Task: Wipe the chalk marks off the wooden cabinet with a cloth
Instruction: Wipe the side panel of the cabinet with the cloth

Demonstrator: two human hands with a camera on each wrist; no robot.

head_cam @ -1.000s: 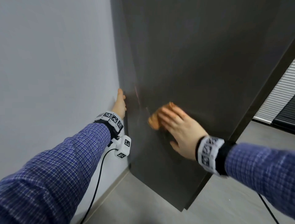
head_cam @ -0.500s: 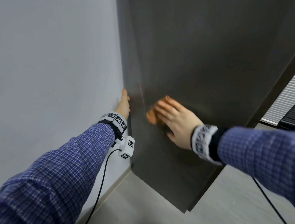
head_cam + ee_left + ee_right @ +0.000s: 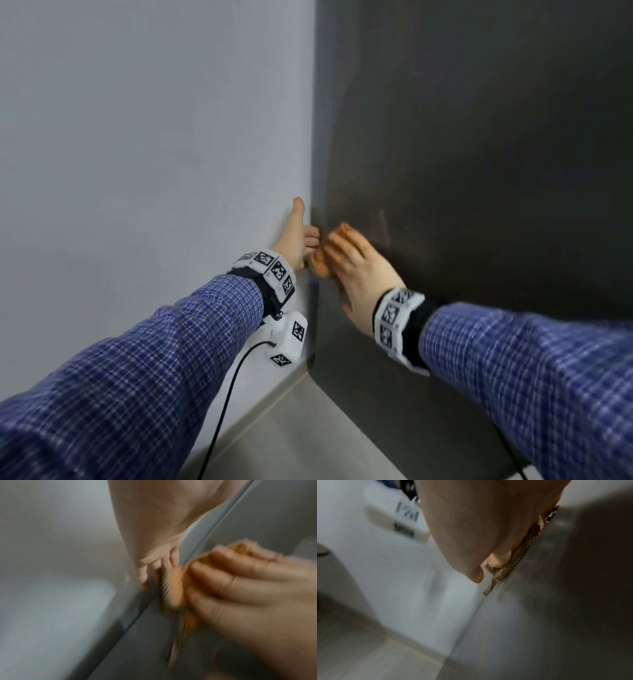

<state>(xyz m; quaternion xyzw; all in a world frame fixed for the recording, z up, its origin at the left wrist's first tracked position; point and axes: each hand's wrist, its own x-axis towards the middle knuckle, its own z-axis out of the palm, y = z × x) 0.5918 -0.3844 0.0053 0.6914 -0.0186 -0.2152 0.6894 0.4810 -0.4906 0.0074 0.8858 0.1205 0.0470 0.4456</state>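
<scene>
The dark wooden cabinet [image 3: 479, 154] fills the right of the head view. A faint orange chalk streak [image 3: 385, 224] shows on it just right of my right hand. My right hand [image 3: 356, 270] lies flat with straight fingers, pressing an orange cloth [image 3: 320, 265] against the cabinet near its left edge. The cloth [image 3: 173, 586] pokes out past those fingers [image 3: 240, 574], blurred, in the left wrist view. Its mesh edge [image 3: 505, 572] shows under my palm in the right wrist view. My left hand [image 3: 299, 236] rests flat on the white wall, fingers [image 3: 142, 574] at the cabinet's corner.
The white wall [image 3: 154, 154] meets the cabinet in a corner on the left. Grey floor [image 3: 291, 438] lies below, with a pale skirting strip along the wall. A black cable [image 3: 222, 411] hangs from the left wrist camera.
My right hand has slid the cloth left across the cabinet, from its middle to its left edge, close to the left hand. The left hand has stayed on the wall.
</scene>
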